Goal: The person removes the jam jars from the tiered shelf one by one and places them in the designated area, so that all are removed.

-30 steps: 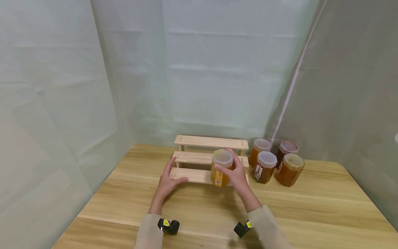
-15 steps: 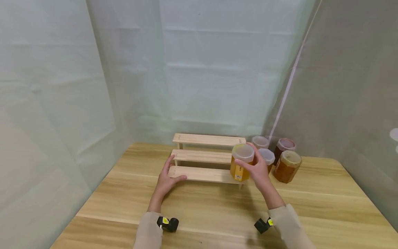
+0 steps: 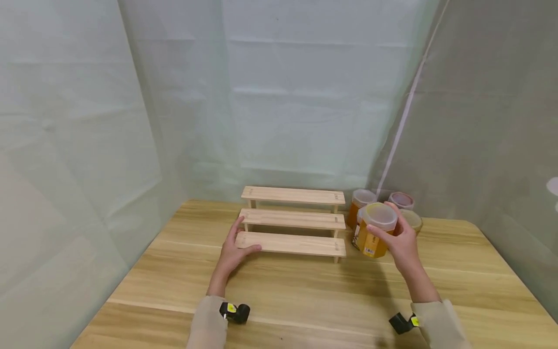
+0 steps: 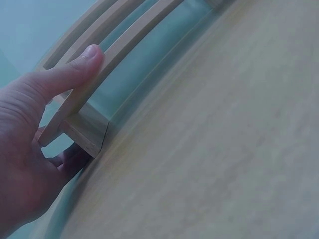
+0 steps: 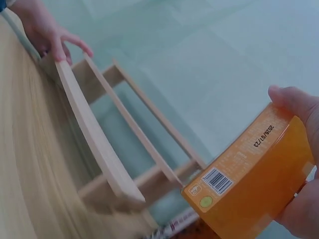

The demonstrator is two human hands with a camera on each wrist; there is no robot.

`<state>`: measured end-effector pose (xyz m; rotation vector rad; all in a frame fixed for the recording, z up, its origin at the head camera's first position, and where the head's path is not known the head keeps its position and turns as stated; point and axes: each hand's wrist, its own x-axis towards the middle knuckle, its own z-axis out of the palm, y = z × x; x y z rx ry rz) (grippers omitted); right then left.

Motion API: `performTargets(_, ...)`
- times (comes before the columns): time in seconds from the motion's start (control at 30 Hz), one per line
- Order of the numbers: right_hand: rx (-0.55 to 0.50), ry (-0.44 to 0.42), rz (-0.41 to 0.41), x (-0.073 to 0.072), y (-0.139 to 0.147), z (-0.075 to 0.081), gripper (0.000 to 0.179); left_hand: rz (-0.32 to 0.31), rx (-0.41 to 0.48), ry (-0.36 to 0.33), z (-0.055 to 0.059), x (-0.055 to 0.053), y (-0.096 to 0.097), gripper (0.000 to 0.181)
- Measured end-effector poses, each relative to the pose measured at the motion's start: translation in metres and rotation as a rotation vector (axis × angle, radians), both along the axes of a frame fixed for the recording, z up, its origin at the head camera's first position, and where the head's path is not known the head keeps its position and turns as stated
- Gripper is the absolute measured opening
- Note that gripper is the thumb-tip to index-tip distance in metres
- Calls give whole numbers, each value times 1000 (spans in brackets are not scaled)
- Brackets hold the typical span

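The honey jar (image 3: 375, 236) has been carried off the stepped rack (image 3: 293, 220) and is now gripped in the curled right hand (image 3: 403, 242), just in front of the other jars (image 3: 362, 201). The rack's left end is pinched by the left hand (image 3: 233, 252). Bare table (image 3: 305, 291) is left open below both hands.

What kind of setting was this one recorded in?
Probably a staged recording booth, not a home: pale sheets hang round a wooden table that carries only a stepped rack and some jars.
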<state>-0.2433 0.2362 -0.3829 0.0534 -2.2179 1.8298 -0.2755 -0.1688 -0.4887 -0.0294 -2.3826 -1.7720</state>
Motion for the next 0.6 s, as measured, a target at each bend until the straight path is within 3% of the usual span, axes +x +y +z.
performTargets(0.33, -25, -94, -113, 3, 21, -19, 74, -2, 25, -1, 1, -2, -5, 104)
performTargets(0.6, -49, -87, -302, -5, 17, -50, 66, 10, 20, 7, 0, -1, -10, 103)
